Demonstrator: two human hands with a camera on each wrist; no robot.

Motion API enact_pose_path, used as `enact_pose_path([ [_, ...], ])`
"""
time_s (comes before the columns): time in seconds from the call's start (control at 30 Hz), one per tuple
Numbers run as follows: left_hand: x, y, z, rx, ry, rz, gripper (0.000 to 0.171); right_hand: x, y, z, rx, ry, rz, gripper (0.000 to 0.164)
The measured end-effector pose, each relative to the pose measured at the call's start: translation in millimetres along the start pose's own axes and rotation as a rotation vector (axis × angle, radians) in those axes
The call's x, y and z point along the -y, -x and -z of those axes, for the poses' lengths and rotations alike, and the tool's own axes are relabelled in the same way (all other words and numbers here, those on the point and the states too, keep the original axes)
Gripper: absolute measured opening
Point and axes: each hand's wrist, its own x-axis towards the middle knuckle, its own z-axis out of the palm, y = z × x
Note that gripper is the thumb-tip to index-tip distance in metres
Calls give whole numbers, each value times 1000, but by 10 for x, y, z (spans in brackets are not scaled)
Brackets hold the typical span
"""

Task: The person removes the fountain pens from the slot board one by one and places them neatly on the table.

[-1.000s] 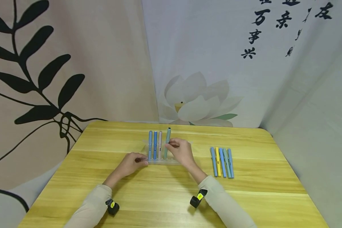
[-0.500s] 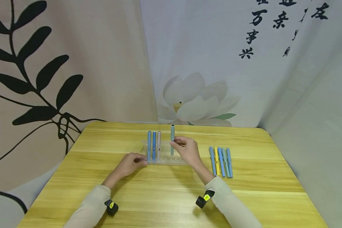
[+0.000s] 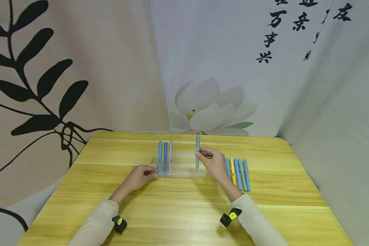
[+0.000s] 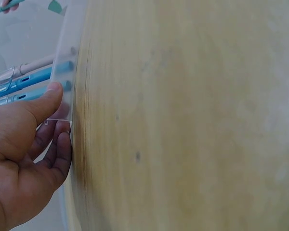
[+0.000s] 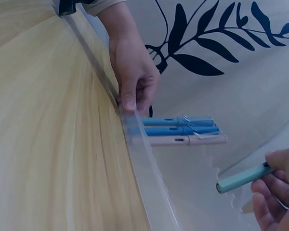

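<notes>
My left hand (image 3: 140, 177) pinches the left end of a clear plastic pen stand (image 3: 184, 175), thumb in front in the left wrist view. Three capped pens stand upright side by side at that end: a light blue pen (image 3: 160, 155), a blue pen (image 3: 165, 155) and a pale pink pen (image 5: 171, 140). Toward the stand's right end, my right hand (image 3: 214, 164) pinches a pale green pen (image 3: 197, 142) by its middle, held upright. In the right wrist view its lower tip (image 5: 221, 187) is apart from the stand's front ledge.
To the right on the wooden table (image 3: 184, 212) lies a row of several loose pens, among them a yellow pen (image 3: 233, 171) and a green pen (image 3: 242, 174). My right forearm passes just in front of them. A printed cloth (image 3: 218, 68) hangs behind the table.
My right hand has lifted the green pen from beside the pink one and carried it rightward along the stand, straightening it upright. The left hand stays on the stand's left end.
</notes>
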Motion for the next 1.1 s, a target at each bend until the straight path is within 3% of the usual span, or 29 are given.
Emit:
enact_pose_path([
  [0.57, 6, -1, 0, 1, 4, 15, 29, -239, 57, 460, -66, 90, -26, 38],
  [1.1, 7, 1, -10, -2, -1, 7, 30, -457, 146, 931, -139, 153, -104, 40],
])
